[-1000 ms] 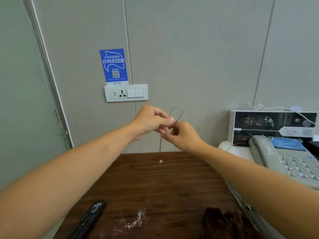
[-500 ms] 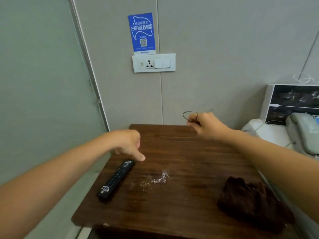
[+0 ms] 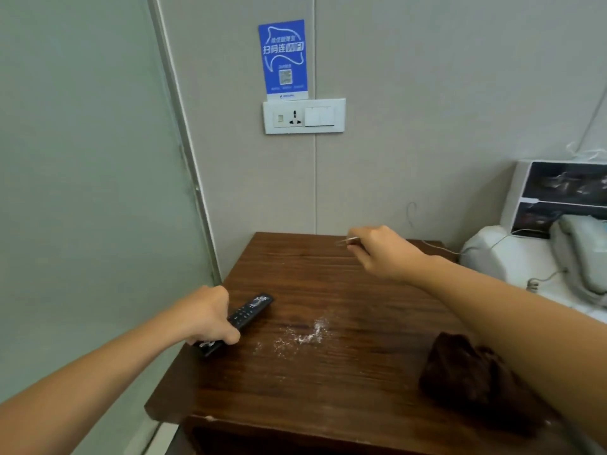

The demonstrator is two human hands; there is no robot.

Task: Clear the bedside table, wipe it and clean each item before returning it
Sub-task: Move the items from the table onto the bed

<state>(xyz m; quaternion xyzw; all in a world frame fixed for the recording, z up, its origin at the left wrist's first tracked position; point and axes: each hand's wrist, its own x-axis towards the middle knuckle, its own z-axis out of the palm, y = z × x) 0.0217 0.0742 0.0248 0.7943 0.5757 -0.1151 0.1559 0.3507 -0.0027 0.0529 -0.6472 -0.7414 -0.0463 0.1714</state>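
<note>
- Left hand (image 3: 210, 318) grips the black remote (image 3: 241, 320) lying at the wooden bench's (image 3: 328, 389) left edge.
- Right hand (image 3: 382, 252) pinches a thin cable (image 3: 345, 241) over the far side.
- White powder (image 3: 307, 334) lies mid-bench; a brown cloth (image 3: 473, 379) sits right.

Remote (image 3: 244, 318) on surface (image 3: 345, 382) at left, powder spill (image 3: 307, 336) mid, cloth (image 3: 473, 379) at right (phone (image 3: 581, 254) beyond surface's right edge).

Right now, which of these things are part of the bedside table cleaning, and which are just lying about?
Part of the job:
- bedside table
- remote, gripped by the left hand
- thin cable, pinched by the right hand
- white powder
- brown cloth

Just there:
- telephone
- wall socket
- blue WiFi sign
</note>
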